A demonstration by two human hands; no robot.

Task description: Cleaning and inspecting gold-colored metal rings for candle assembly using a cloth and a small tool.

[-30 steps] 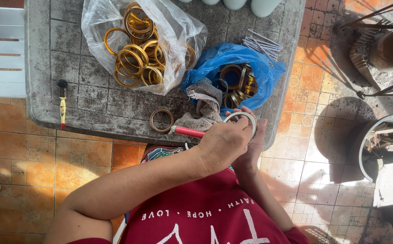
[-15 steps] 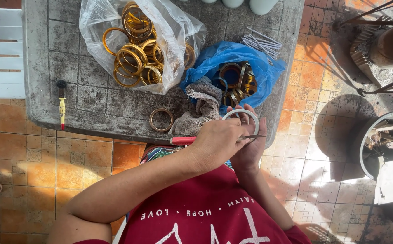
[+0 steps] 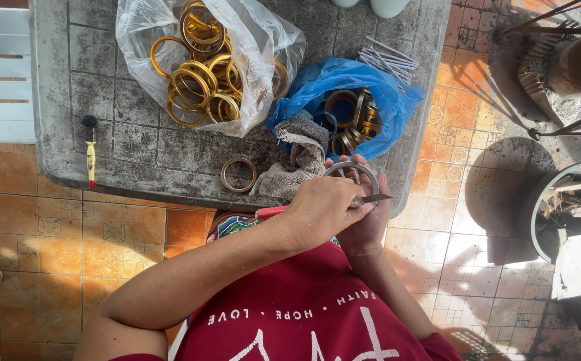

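Head view, which way does the file [image 3: 317, 204] lie?
— Crosswise, red handle left, tip right, gripped by the left hand [image 3: 320, 210]; right hand [image 3: 365, 224] fingers clasp the silver ring [image 3: 352, 175] at the desk [image 3: 56, 100] edge.
— Packages?
— Clear bag [image 3: 257, 53] of gold rings, crumpled blue bag [image 3: 334, 77] beside it.

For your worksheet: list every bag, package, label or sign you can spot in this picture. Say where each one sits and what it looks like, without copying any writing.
Clear plastic bag: far side of the grey stone table, crumpled, open, full of gold-coloured rings.
Blue plastic bag: to the right of the clear one, near the table's edge, crumpled, holding darker metal rings.
Signs, screens: none in view.
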